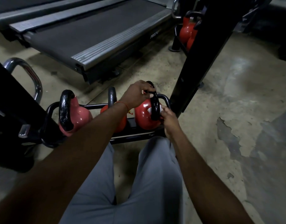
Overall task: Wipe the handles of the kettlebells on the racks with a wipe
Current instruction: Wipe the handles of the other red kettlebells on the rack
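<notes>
Three red kettlebells with black handles sit on a low black rack (135,136). On the rightmost kettlebell (144,117), my left hand (135,94) grips the top of the handle (155,107). My right hand (169,118) presses a white wipe (161,109) against the lower right side of that same handle. The middle kettlebell (112,97) is mostly hidden behind my left forearm. The left kettlebell (76,115) stands free, its handle untouched.
A treadmill (90,34) lies on the concrete floor beyond the rack. A black upright post (202,59) rises just right of the rack. More red kettlebells (187,29) sit on a far rack. A chrome bar (32,76) and dark equipment stand at left.
</notes>
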